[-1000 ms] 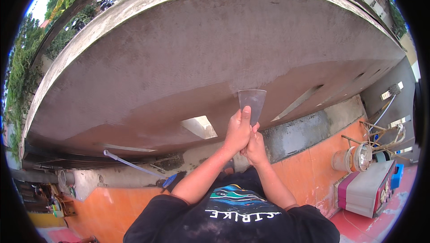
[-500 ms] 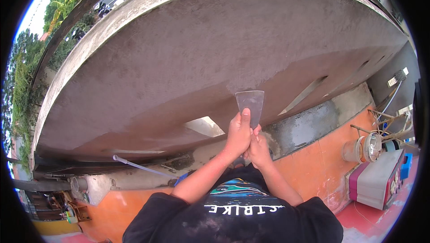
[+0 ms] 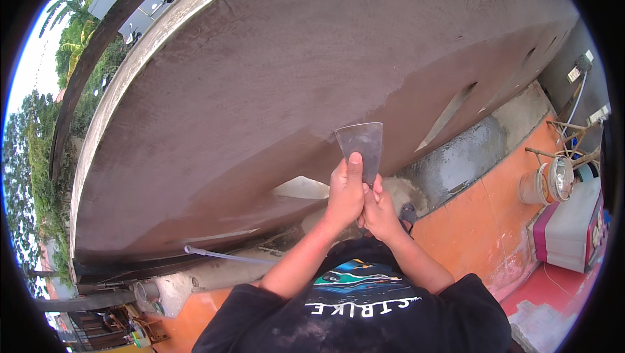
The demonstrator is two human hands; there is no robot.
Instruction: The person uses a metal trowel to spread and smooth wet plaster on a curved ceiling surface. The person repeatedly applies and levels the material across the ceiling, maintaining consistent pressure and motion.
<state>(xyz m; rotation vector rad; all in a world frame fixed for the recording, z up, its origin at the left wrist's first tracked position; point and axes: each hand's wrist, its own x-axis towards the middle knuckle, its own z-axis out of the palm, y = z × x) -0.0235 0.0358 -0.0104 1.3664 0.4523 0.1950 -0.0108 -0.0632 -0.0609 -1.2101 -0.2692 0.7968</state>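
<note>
A putty knife with a wide, flared metal blade [image 3: 362, 144] points up and away from me, in front of a grey-brown wall [image 3: 273, 79]. My left hand [image 3: 345, 190] is closed on it, the thumb lying flat up the base of the blade. Just below and to the right, my right hand [image 3: 379, 208] wraps round its lower end, so the handle is mostly hidden. The top edge of the blade overlaps the wall where a darker, wet-looking band meets a paler area. Whether the edge touches the wall I cannot tell.
Slanted openings [image 3: 449, 115] cut through the wall's lower part. My sandalled foot [image 3: 408, 216] stands on an orange floor ledge [image 3: 469, 229]. A pale pole [image 3: 224, 254] leans at left. On the right are clear buckets [image 3: 535, 187], wooden poles [image 3: 573, 133] and a grey-and-purple box-shaped thing [image 3: 568, 232].
My view has tilted and turned, so wall and floor things sit differently in it. Both hands keep the same grip on the putty knife. My sandalled foot now shows beside the right forearm.
</note>
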